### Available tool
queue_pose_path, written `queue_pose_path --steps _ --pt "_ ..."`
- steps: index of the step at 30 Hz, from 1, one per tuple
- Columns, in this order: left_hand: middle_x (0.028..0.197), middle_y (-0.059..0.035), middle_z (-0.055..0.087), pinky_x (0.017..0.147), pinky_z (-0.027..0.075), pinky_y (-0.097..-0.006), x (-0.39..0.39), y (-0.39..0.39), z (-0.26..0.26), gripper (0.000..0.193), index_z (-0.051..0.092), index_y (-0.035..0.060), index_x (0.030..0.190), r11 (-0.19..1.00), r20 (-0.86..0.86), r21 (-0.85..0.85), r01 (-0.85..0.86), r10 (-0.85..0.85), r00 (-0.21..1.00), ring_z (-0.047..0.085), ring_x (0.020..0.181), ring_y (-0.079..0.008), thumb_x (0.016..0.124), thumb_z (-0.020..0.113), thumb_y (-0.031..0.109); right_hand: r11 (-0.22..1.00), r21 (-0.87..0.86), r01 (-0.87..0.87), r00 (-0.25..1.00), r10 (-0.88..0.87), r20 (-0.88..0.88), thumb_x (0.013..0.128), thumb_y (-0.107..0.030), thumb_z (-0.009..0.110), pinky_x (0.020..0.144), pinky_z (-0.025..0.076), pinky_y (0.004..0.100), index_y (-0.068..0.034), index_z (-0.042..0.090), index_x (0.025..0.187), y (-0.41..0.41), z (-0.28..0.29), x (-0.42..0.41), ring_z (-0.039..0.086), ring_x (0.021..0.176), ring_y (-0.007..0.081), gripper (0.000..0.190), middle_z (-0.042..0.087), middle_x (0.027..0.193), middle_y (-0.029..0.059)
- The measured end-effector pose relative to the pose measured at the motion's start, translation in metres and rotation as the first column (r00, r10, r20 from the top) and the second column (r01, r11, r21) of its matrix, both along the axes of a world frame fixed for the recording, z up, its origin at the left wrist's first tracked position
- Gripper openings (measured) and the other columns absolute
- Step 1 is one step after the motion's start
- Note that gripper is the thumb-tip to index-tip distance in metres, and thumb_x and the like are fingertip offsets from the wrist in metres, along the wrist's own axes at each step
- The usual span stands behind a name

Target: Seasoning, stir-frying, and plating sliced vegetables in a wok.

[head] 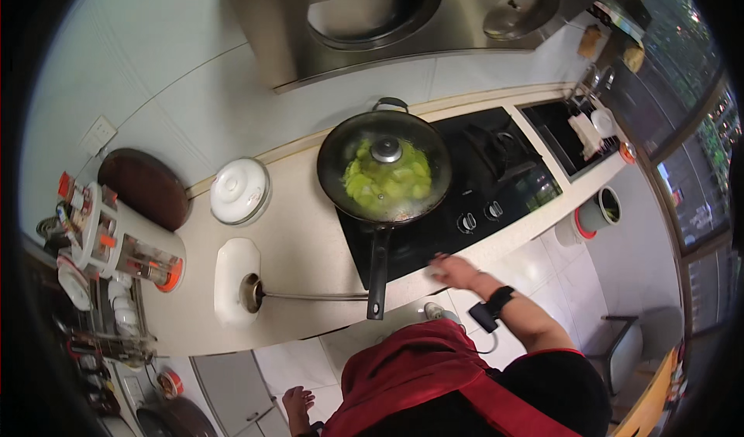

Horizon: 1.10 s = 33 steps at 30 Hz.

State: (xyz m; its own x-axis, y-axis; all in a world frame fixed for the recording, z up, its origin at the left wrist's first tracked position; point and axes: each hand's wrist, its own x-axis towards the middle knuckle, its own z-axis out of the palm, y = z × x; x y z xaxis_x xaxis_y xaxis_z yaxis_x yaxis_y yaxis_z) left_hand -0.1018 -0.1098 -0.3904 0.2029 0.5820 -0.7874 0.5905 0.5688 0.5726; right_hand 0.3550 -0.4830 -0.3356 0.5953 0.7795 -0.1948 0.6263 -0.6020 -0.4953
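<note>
A black wok (381,262) stands on the left part of the black glass gas hob (430,251). Its domed glass lid (401,204) is on, and sliced green vegetables (386,178) show through it. The wok's handle points towards me. My right hand (450,270) is just off the hob's front edge, right of the handle, slightly blurred, with nothing visible in it. Low at my left side, beyond the counter's edge, my left hand (298,401) hangs with fingers apart and holds nothing. A metal ladle (251,293) rests its bowl on a long white dish (237,262), its handle reaching under the wok's handle.
A lidded white pot (238,192), a round dark board (145,188) and a white storage rack (133,239) stand on the left of the counter. The range hood (372,47) overhangs the back. A sink (567,135) lies at right, a bin (598,210) below it.
</note>
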Motion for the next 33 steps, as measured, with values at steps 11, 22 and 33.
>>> queue_pose_path --steps 11,22,33 --pt "0.069 -0.0085 0.063 0.045 0.046 -0.0264 0.256 -0.099 0.055 0.034 0.062 0.0001 0.087 0.966 0.223 0.093 0.242 -0.257 0.94 0.061 0.053 -0.0162 0.09 0.059 0.034 0.947 -0.241 0.213 0.975 -0.191 0.114 0.075 -0.016 0.07 0.104 0.039 0.0408 -0.008 0.045 0.132 -0.087 0.039 0.111 0.045 0.126 0.0353 0.063 0.051 0.13 0.0221" --pt "0.058 -0.0111 0.061 0.039 0.044 -0.0331 0.319 -0.064 0.029 0.026 0.063 -0.0017 0.065 0.938 0.064 0.344 0.051 -0.078 0.995 0.059 0.046 -0.0202 0.079 0.066 0.02 0.931 -0.364 -0.028 0.982 0.093 0.163 0.079 -0.014 0.061 0.095 0.046 0.0419 -0.011 0.049 0.128 -0.083 0.036 0.136 0.056 0.114 0.0324 0.05 0.056 0.126 0.0187" --pt "0.058 -0.0149 0.063 0.055 0.052 -0.0366 0.324 -0.07 0.038 0.035 0.064 -0.0027 0.068 0.786 -0.034 0.618 -0.017 0.048 0.998 0.065 0.055 -0.0272 0.077 0.063 0.031 0.903 -0.412 -0.121 0.952 0.223 0.209 0.076 -0.023 0.067 0.092 0.049 0.043 -0.015 0.053 0.125 -0.091 0.023 0.149 0.058 0.111 0.0309 0.051 0.059 0.121 0.0134"
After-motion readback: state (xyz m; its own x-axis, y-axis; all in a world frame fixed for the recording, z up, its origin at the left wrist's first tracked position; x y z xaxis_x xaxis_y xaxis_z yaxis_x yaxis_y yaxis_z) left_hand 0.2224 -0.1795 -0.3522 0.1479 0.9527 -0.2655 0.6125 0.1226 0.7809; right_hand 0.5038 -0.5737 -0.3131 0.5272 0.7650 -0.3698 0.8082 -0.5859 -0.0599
